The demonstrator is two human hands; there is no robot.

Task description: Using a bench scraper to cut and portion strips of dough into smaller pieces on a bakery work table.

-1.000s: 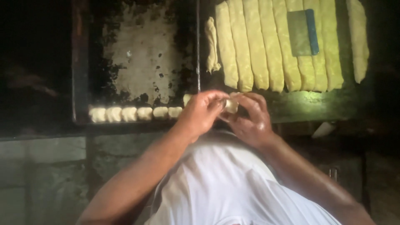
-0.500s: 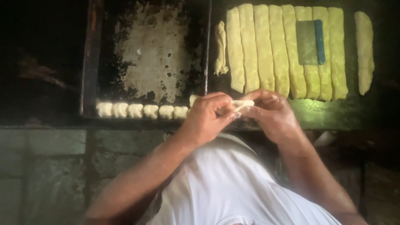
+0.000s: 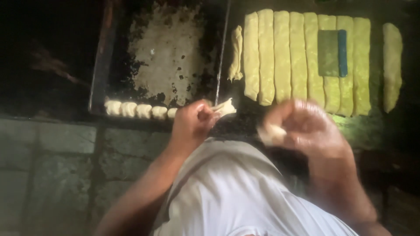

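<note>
The left hand pinched a thin dough strip; the blurred right hand was closed on a torn dough piece. Gripped so lightly, the strip could probably sag, stretch or slip onto the dark worktop.

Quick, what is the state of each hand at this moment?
Left hand: closed on a dough strip.
Right hand: blurred, closed around a small dough piece.
</note>
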